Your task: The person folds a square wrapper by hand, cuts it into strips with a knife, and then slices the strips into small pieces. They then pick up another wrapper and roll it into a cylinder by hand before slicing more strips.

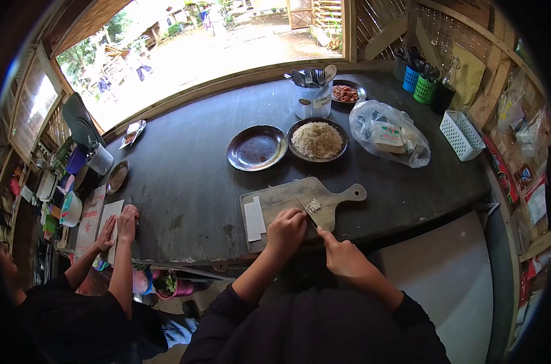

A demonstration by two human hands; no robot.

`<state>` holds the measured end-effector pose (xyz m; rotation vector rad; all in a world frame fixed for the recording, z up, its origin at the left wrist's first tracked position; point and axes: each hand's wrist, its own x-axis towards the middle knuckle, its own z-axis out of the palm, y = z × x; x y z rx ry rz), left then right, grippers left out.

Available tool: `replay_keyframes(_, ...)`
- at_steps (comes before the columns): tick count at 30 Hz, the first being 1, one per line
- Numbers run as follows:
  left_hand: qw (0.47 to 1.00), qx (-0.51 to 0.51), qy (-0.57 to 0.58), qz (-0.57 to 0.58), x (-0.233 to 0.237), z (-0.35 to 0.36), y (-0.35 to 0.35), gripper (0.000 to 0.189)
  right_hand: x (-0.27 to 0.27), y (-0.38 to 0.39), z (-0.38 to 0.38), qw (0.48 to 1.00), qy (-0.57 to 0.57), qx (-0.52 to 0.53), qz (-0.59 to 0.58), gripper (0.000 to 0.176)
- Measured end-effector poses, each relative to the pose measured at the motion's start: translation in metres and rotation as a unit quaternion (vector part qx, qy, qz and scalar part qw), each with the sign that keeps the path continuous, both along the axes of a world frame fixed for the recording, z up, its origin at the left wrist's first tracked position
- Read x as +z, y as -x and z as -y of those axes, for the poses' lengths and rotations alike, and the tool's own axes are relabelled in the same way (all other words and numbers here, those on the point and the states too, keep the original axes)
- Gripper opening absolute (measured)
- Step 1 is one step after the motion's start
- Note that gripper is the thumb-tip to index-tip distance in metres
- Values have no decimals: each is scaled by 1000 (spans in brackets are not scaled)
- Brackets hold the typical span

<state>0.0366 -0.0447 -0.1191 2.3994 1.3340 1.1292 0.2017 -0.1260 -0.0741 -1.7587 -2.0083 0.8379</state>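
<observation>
A wooden cutting board [281, 193] with a handle lies on the dark table in front of me. My right hand [346, 258] grips a knife [307, 213], its blade angled over the board. Close beside the blade, my left hand [286, 230] is closed with curled fingers on the board; what it holds is hidden under them. Thin pale cut strips [313, 206] lie in a small pile by the blade. Flat white slabs [252, 219] rest at the board's left end. Behind the board stand a dark plate [255, 148] and a bowl [295, 155] heaped with pale shreds [318, 139].
A cutlery bucket [312, 102], a dish of reddish pieces [346, 94] and a plastic bag [389, 134] stand farther back. At right is a white basket [462, 136]. On the left, another person's hands [127, 224] press on a white sheet or board.
</observation>
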Motion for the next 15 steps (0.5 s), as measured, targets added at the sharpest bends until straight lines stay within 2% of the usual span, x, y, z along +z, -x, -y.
replay_keyframes(10, 999, -12, -11, -28, -1, -2, 2, 10, 8, -7, 16, 1000, -10, 3, -12, 45)
replay_keyframes(15, 1000, -27, 0, 3, -2, -3, 6, 11, 5, -17, 21, 999, -6, -3, -48, 41)
